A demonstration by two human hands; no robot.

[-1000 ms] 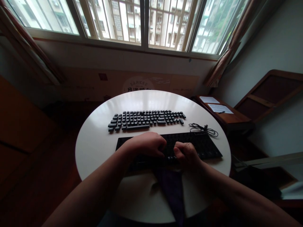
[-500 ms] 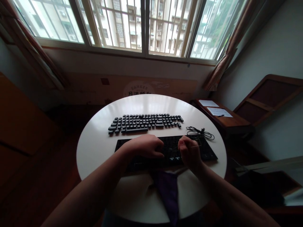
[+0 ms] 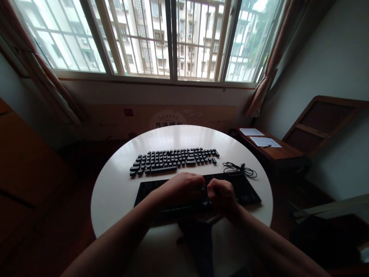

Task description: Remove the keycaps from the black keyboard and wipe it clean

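A black keyboard base (image 3: 248, 192) lies across the white round table, partly covered by my hands. My left hand (image 3: 186, 186) bends over its middle, fingers curled and pinched towards my right hand; whatever is between the fingertips is too dark to make out. Close beside it, almost touching, my right hand (image 3: 223, 194) is closed in a fist. Thin wire showed at this fist a moment earlier and looks like a keycap puller, now hidden. Behind the base, loose black keycaps (image 3: 173, 157) stand in rows laid out like a keyboard.
A coiled black cable (image 3: 239, 169) lies at the base's upper right corner. A dark cloth (image 3: 198, 242) is at the table's (image 3: 112, 184) near side. Right of the table, a wooden chair (image 3: 276, 152) bears papers (image 3: 265, 142) and a pen. Barred windows are ahead.
My right hand has moved left to meet my left hand over the base. Wire that showed at the right fist is no longer visible. The view has tipped up slightly.
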